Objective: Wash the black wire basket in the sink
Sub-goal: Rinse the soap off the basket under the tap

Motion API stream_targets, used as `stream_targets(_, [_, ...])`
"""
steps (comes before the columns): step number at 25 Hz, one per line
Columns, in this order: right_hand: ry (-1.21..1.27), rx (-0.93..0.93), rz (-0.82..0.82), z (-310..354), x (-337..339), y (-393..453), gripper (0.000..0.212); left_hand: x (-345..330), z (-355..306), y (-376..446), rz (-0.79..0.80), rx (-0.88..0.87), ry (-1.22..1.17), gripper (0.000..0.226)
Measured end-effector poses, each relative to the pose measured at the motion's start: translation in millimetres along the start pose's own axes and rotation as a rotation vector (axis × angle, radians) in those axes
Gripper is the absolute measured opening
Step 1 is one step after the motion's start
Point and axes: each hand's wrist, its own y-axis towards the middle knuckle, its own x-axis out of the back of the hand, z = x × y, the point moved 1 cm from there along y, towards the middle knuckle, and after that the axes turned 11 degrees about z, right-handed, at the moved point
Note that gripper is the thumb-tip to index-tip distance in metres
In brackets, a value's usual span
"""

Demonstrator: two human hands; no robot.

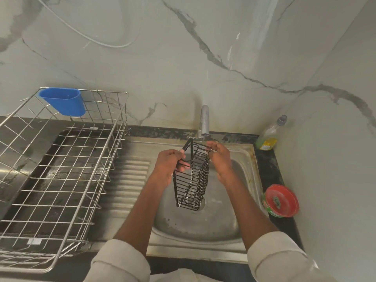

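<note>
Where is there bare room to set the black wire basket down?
The ribbed steel drainboard between the silver wire dish rack and the sink bowl is bare, as is the bowl's floor. The right counter strip is crowded by the soap bottle and red-lidded tub.

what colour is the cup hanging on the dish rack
Blue. The cup hooks on the steel dish rack's back rim, clearest in the head view.

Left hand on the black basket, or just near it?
Touching. In the head view the left hand has its fingers curled round the wires on the left side of the basket, which is held on end over the sink.
</note>
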Motion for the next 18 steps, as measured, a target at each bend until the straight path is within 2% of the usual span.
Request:
stream_targets(3, [-0.002, -0.065, 0.068, 4, -12, -9, 0.042, 3, -1, 1, -0.072, -0.032, -0.053, 0.028])
stream_targets(8, [-0.024, -0.042, 0.144, -12, 2, -20, 0.067, -1, 7, -2, -0.083, -0.067, -0.055, 0.034])
stream_targets(10, [0.003, -0.072, 0.185, -15, 14, -25, 0.086, -9, 8, 0, -0.055, -0.065, -0.044, 0.033])
stream_targets(12, [-0.027, -0.079, 0.166, -16, 20, -30, 0.097, -20, 7, 4, -0.028, -0.059, -0.026, 0.032])
stream_targets(14, [-0.046, -0.086, 0.096, -18, 26, -35, 0.094, -28, 7, 7, 0.001, -0.051, -0.015, 0.033])
stream_targets(18, [-0.020, -0.085, 0.067, -22, 30, -42, 0.100, -39, 7, 9, 0.020, -0.046, -0.030, 0.033])
